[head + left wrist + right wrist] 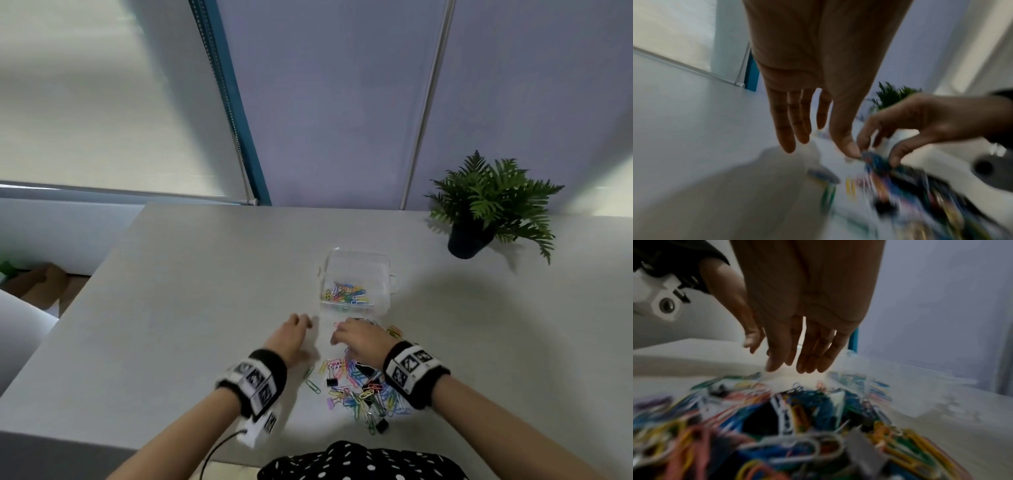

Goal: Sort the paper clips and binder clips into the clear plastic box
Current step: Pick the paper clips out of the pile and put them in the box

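The clear plastic box (358,255) stands open on the table, with colourful paper clips (346,293) in its front left part. Nearer to me lies a loose pile of paper clips (359,387) with small black binder clips (332,382) mixed in. My left hand (301,323) hovers left of the box, its fingers (789,142) straight and holding nothing. My right hand (342,334) hangs over the far end of the pile (797,418), just in front of the box (900,374). Its fingers (807,363) point down, and the motion blur shows no clip between them.
A potted fern (486,205) stands at the back right of the grey table (171,308). The table's left edge drops to the floor, and a wall and a window blind close off the back. One black binder clip (382,426) lies near the front edge.
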`<action>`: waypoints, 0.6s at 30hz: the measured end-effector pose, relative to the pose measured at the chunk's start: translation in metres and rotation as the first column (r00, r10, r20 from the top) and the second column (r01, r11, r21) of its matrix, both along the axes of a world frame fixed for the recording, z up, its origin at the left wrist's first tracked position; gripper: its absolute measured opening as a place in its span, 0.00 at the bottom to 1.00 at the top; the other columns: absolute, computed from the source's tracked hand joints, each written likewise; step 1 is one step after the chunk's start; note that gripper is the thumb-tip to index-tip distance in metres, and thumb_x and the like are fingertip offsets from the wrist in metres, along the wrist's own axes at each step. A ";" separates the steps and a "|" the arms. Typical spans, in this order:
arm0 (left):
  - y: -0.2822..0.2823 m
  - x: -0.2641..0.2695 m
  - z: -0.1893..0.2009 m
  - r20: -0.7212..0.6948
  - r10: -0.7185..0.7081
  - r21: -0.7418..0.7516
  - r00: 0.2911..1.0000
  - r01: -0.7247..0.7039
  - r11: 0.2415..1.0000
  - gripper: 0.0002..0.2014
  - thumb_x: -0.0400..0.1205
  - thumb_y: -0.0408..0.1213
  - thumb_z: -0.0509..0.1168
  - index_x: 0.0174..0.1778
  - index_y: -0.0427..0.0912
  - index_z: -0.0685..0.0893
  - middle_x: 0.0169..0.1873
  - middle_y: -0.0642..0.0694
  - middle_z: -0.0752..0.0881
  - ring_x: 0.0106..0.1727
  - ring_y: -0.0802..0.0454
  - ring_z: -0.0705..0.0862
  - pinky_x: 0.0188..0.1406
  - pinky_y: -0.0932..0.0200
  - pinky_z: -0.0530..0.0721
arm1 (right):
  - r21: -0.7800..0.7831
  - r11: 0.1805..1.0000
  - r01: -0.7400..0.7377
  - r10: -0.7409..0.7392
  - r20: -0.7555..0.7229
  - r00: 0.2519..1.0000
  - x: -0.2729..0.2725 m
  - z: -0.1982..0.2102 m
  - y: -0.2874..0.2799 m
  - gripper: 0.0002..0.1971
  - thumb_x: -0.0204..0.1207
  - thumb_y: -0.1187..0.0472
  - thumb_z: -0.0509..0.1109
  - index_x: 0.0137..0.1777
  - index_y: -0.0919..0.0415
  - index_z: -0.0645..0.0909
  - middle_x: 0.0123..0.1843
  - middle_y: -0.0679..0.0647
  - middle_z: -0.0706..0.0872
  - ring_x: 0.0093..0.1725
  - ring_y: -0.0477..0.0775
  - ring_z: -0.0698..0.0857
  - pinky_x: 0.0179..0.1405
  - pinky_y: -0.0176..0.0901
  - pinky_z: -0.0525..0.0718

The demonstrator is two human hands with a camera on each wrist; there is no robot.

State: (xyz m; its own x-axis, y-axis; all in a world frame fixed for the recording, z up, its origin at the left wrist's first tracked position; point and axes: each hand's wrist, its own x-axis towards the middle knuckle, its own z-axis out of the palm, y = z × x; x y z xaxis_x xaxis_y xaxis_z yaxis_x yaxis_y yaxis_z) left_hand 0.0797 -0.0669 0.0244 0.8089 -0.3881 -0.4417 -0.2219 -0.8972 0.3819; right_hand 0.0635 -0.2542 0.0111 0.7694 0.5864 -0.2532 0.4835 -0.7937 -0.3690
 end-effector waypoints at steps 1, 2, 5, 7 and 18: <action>0.006 -0.017 -0.006 -0.006 -0.023 0.055 1.000 0.023 0.998 0.34 0.74 0.38 0.71 0.73 0.35 0.62 0.66 0.37 0.70 0.65 0.41 0.75 0.68 0.54 0.74 | -0.067 0.996 -0.053 0.054 0.013 0.998 -0.005 -0.006 0.006 0.20 0.74 0.67 0.68 0.66 0.62 0.73 0.66 0.59 0.77 0.69 0.59 0.71 0.71 0.52 0.69; 0.009 -0.033 -0.012 -0.011 -0.034 0.096 0.999 0.035 0.995 0.40 0.72 0.40 0.72 0.75 0.36 0.58 0.68 0.38 0.67 0.67 0.42 0.72 0.71 0.54 0.72 | -0.117 0.990 -0.085 0.087 0.019 0.996 -0.009 -0.011 0.012 0.23 0.72 0.65 0.70 0.68 0.62 0.71 0.67 0.60 0.75 0.71 0.60 0.68 0.75 0.53 0.64; 0.005 -0.060 -0.033 0.029 -0.001 0.055 1.000 0.000 0.999 0.46 0.65 0.41 0.77 0.74 0.42 0.57 0.65 0.43 0.64 0.65 0.45 0.69 0.71 0.52 0.73 | -0.150 0.986 -0.070 0.076 0.030 0.997 -0.011 -0.020 0.024 0.28 0.68 0.62 0.74 0.67 0.62 0.69 0.67 0.60 0.74 0.73 0.61 0.66 0.79 0.51 0.57; 0.000 -0.060 -0.044 0.092 0.036 -0.024 0.995 -0.034 0.999 0.37 0.66 0.37 0.76 0.68 0.46 0.63 0.60 0.47 0.66 0.59 0.47 0.72 0.64 0.51 0.78 | -0.121 0.992 -0.035 0.038 0.028 0.999 -0.009 -0.021 0.028 0.24 0.69 0.62 0.73 0.63 0.61 0.71 0.65 0.59 0.76 0.73 0.61 0.67 0.80 0.52 0.59; -0.024 -0.030 -0.042 0.109 0.072 -0.146 0.991 -0.056 0.988 0.09 0.79 0.28 0.61 0.54 0.35 0.79 0.53 0.38 0.76 0.47 0.43 0.83 0.54 0.53 0.81 | -0.080 0.994 0.078 -0.077 0.009 0.997 -0.004 -0.028 0.019 0.12 0.77 0.63 0.65 0.58 0.65 0.75 0.63 0.62 0.80 0.78 0.54 0.62 0.73 0.50 0.62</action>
State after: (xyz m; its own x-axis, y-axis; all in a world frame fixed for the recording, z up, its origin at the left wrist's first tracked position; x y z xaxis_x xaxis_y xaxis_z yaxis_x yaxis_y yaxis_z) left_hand 0.0502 -0.0910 -0.0178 0.8757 -0.3862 -0.2899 -0.2148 -0.8492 0.4824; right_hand 0.0594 -0.2351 -0.0173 0.8136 0.5027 -0.2922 0.4213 -0.8560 -0.2996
